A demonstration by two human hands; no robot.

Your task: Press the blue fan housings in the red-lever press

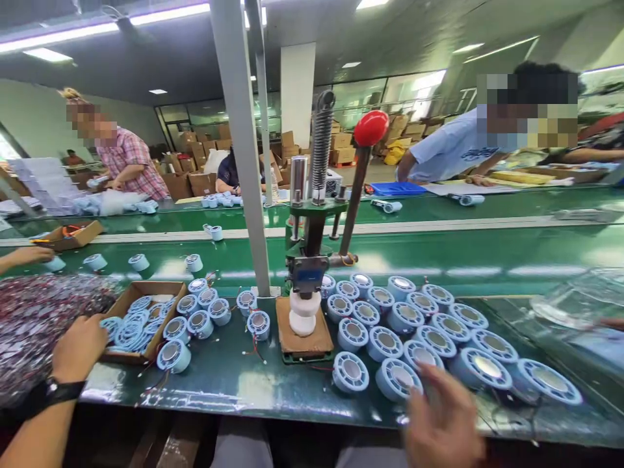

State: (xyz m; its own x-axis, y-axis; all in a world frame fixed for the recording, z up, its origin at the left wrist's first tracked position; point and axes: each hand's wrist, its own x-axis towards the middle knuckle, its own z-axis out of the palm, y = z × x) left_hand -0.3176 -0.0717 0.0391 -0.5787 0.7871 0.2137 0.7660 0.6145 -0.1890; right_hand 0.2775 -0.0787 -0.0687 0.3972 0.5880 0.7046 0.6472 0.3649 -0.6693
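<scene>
My left hand [80,344], with a dark watch on the wrist, reaches over the left side of a cardboard box [127,356]. Its fingers are curled and pinched at the light-blue plastic rings [139,324] heaped inside; the fingertips are partly hidden. My right hand [443,416], blurred by motion, is at the front of several light-blue round motor housings [400,377] with metal discs on top. Its thumb and forefinger are apart beside the nearest housings, and nothing shows between them. Between the hands stands a hand press [311,273] with a white pressing head over a white round block [302,324].
The press lever has a red knob [371,129]. More wired housings [199,323] stand left of the press. A grey post [244,149] rises behind the bench. Loose wired parts [53,331] are piled at far left. A green conveyor [439,244] runs behind; people work beyond it.
</scene>
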